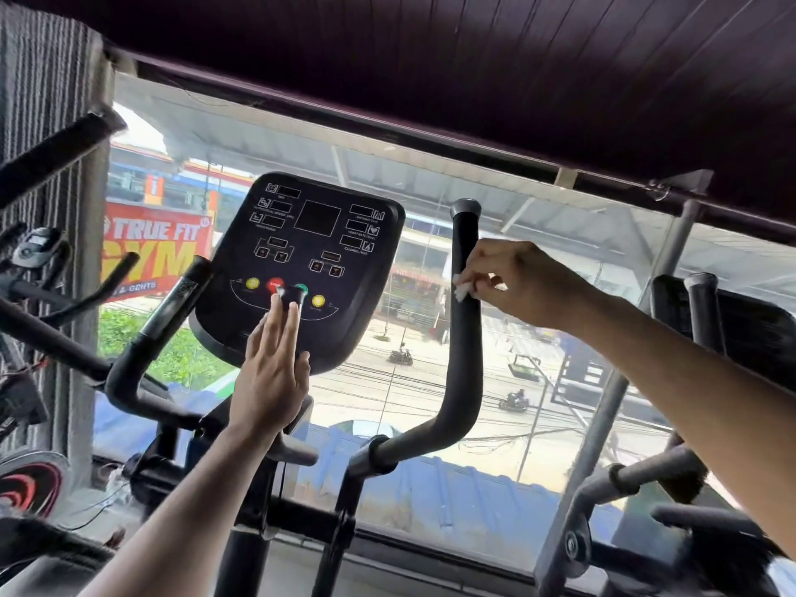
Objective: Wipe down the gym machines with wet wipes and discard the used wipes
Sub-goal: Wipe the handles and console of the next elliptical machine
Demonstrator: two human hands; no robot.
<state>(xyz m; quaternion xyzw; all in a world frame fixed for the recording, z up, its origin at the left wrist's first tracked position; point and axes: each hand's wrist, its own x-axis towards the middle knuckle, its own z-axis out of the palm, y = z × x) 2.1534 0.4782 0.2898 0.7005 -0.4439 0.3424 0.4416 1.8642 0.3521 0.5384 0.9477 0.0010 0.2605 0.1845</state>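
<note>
The person stands in front of a gym machine and both arms reach forward. The left hand (270,372) is flat, with the fingers straight and close together, and it presses on the lower part of the black console (301,269). The fingertips lie just below the row of round buttons (284,290), which are yellow, red, green and yellow. This hand holds nothing that I can see.

The right hand (512,282) is higher and to the right. Its fingers are curled, and they pinch a small white wipe (461,290) against the right handlebar (466,329). The wipe touches the upper part of this bar, a little below the grey cap (465,207) on its top. Only a small crumpled piece of the wipe shows between the fingers and the bar.

The right handlebar is black, stands nearly upright, and bends down toward the frame of the machine. The left handlebar (146,342) is on the other side of the console and is tilted to the left.

Behind the machine there is a large window (538,234). Through it I see a street with 2 motorbikes (512,400) and a red banner (155,247) with the words "TRUE FIT GYM". Other gym machines stand at the far left (34,260) and at the far right (698,321) of the view.
</note>
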